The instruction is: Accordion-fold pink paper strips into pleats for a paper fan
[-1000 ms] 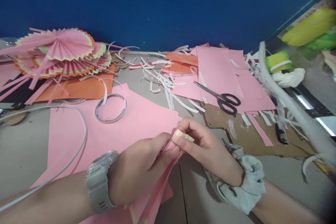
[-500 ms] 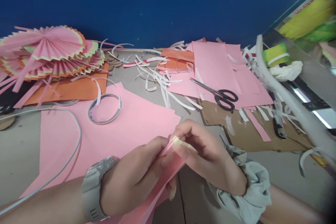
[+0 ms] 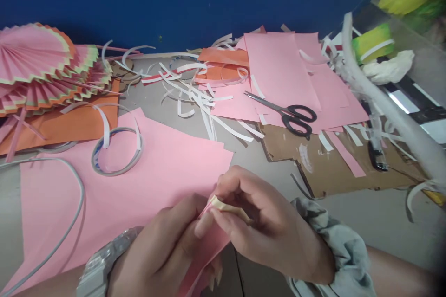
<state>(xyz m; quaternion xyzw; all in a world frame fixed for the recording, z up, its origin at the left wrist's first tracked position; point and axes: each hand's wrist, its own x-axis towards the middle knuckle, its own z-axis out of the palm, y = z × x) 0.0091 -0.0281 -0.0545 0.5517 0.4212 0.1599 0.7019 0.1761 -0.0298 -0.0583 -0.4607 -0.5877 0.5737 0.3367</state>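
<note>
My left hand [image 3: 167, 241], with a grey watch on its wrist, pinches a folded pink paper [image 3: 212, 241] near its top edge. My right hand [image 3: 265, 227], with a pale green scrunchie at the wrist, is closed on the same paper's pale yellow edge [image 3: 228, 209]. The thumbs and fingertips of both hands nearly meet at the fold. The paper hangs down between the hands, and its lower part is partly hidden by my left hand. Large pink sheets [image 3: 163, 162] lie under and beyond my left hand.
Pleated paper fans [image 3: 35, 55] and orange paper [image 3: 87, 123] lie at the left. A tape ring [image 3: 116, 174] rests on the pink sheet. Black scissors [image 3: 296, 118] lie on pink paper. White strips [image 3: 207, 106], cardboard [image 3: 334, 174], a cutter [image 3: 377, 155] and a white cable [image 3: 78, 209] are around.
The view has shifted, so the tabletop items at the left appear further left. Both hands appear slightly lower and further left, still holding the folded pink paper.
</note>
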